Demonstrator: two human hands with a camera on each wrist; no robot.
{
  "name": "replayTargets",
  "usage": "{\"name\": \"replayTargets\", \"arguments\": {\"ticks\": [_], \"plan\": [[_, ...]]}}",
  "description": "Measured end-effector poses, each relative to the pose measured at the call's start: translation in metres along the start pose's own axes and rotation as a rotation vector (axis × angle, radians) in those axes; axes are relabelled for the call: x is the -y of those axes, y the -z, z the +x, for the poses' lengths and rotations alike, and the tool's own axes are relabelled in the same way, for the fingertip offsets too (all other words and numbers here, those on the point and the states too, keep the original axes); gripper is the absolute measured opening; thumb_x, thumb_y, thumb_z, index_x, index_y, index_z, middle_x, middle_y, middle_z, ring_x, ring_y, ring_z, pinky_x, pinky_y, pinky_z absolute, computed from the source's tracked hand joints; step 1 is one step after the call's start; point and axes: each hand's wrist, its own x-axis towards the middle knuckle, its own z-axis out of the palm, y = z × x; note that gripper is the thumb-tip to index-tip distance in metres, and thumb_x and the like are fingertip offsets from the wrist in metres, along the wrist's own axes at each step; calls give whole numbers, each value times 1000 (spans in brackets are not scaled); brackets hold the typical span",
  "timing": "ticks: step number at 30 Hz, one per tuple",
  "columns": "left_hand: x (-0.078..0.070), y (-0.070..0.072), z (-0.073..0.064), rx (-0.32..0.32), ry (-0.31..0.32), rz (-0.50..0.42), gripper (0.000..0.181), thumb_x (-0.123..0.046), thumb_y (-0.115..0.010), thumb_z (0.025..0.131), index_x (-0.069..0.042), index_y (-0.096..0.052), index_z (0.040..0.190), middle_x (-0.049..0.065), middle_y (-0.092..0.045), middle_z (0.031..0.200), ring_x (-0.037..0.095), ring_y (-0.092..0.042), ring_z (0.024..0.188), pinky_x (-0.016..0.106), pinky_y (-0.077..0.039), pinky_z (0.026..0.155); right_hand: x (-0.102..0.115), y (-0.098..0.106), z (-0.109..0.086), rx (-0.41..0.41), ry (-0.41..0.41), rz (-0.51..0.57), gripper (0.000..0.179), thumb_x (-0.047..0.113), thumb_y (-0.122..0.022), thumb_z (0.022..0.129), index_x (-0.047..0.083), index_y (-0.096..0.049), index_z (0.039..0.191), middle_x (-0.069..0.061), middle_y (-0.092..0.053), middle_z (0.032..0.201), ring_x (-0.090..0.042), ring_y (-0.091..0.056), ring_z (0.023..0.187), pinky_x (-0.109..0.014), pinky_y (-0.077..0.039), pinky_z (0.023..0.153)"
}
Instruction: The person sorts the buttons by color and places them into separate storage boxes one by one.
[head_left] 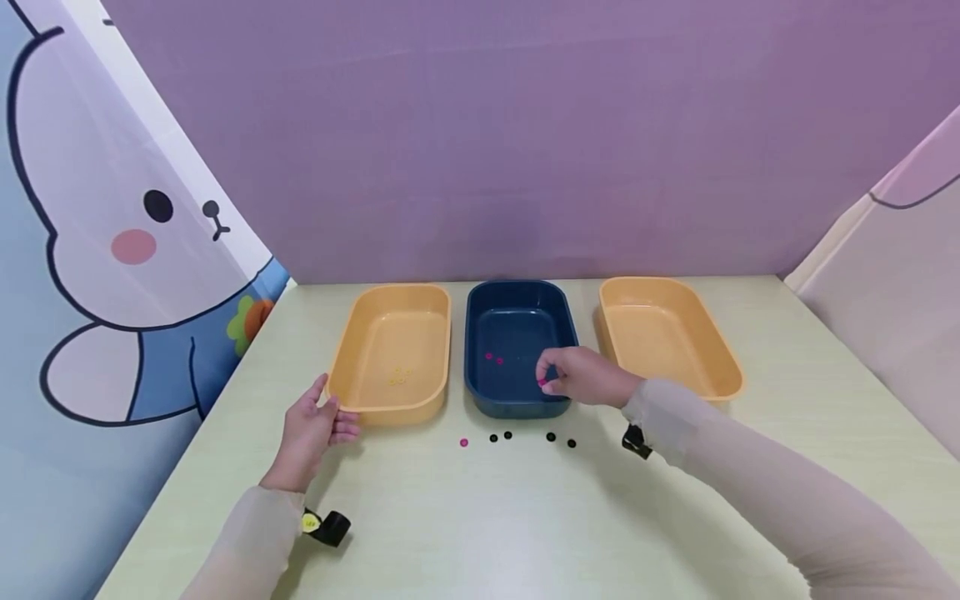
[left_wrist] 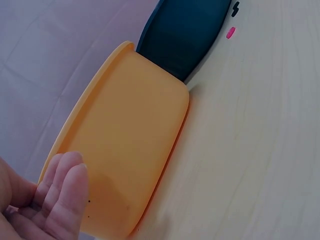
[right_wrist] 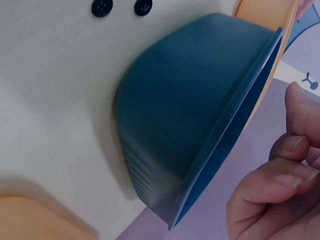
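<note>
Nearest the camera, pale right sleeve (head_left: 765, 479) across the lower right of the head view, with left sleeve (head_left: 247, 542) at lower left. Beyond, on the desk (head_left: 450, 533), three trays in a row: yellow-orange left tray (head_left: 397, 414), blue tray (head_left: 517, 409) in the middle, yellow-orange right tray (head_left: 660, 342).

Partway along, judging by how everything lies. Apparently done: several small yellow pieces (head_left: 400, 381) inside the left tray, too small to count surely, plus two pink buttons (head_left: 499, 361) inside the blue tray. Apparently left: one loose pink button (head_left: 463, 442) on the desk in front of the gap between those trays, and four black buttons (head_left: 551, 437) to the right of it, in two loose pairs. Also not yet released: one held pink button (head_left: 542, 382).

Clamped together on that held button, thumb against finger: right grip (head_left: 588, 375). Button at the very fingertips, away from the palm, over the near right part of the blue tray; height above the floor of the tray hard to tell. In the right wrist view, no clear sight of it.

Left grip (head_left: 313, 429) at the near left corner of the left tray, fingers apart and touching the outside.
</note>
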Motion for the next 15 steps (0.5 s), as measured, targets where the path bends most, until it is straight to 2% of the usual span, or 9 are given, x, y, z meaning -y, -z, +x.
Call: {"name": "replayTargets", "arguments": {"ticks": [6, 9, 15], "plan": [[3, 1, 2, -2, 4, -9, 58, -9, -31, 105, -14, -3, 155, -1, -63, 69, 8, -62, 55, 21, -56, 59, 4, 2, 11, -6, 20, -31, 8, 1, -66, 89, 5, -61, 94, -2, -58, 74, -16, -50, 67, -25, -44, 61], [2, 1, 2, -10, 12, -6, 57, -9, -31, 105, -15, -3, 155, -1, -63, 69, 8, -62, 55, 21, -56, 59, 6, 4, 16, -10, 33, -52, 7, 2, -66, 89, 4, -62, 94, -3, -57, 72, -17, -50, 66, -27, -45, 63], [0, -1, 1, -15, 19, -10, 58, -9, -31, 105, -15, -3, 155, 0, -62, 69, 9, -61, 55, 21, -56, 58, 9, 9, 28, -4, 3, -51, 6, 3, -65, 91, 4, -61, 96, -3, -57, 73, -16, -51, 66, -26, -46, 64]]}}
